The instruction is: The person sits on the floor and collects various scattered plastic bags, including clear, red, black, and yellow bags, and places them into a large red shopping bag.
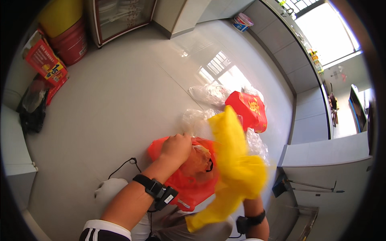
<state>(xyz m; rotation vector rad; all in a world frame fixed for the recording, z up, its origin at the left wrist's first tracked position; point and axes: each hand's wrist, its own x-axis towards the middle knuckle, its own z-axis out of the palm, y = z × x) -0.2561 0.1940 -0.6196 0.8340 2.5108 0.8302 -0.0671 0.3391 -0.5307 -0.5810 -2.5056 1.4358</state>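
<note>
My left hand (178,147) is closed on the rim of an open red plastic bag (196,186) on the floor. Crumpled translucent bags and a black strip show inside it. At the right a yellow plastic bag (232,153), blurred, hangs over my right hand, which it hides; only the wrist with its black strap shows below. Beyond the red bag lie a clear plastic bag (196,120), another clear bag (211,93) and a red bag with yellow print (248,110).
A red-and-yellow carton (48,61), a red bucket (71,45) and a black bag (33,105) stand along the left. A dustpan (280,184) is at the lower right. Cabinets (292,55) line the right side, with a small bucket (242,22) at their far end. A black cord (120,165) lies near my left arm.
</note>
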